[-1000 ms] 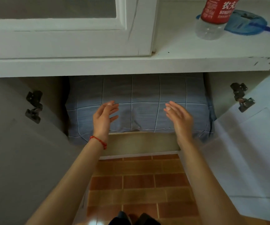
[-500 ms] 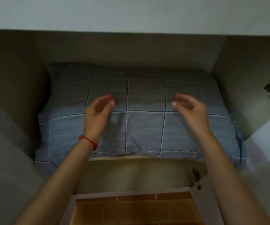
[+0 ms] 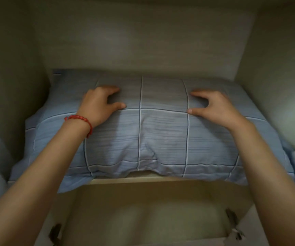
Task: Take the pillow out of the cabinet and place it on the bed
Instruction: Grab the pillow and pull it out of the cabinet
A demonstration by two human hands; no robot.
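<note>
Inside cabinet (image 3: 143,41), on its shelf: pillow (image 3: 160,130), both ends close to the side walls. Left hand (image 3: 97,103) and right hand (image 3: 214,107) press on top, fingers spread, nothing gripped. Risk: corners may drag against walls on pull-out; palms may slip.

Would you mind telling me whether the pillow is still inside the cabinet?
Inside. The pillow lies on the cabinet shelf, both hands on top, its front edge overhanging.
</note>
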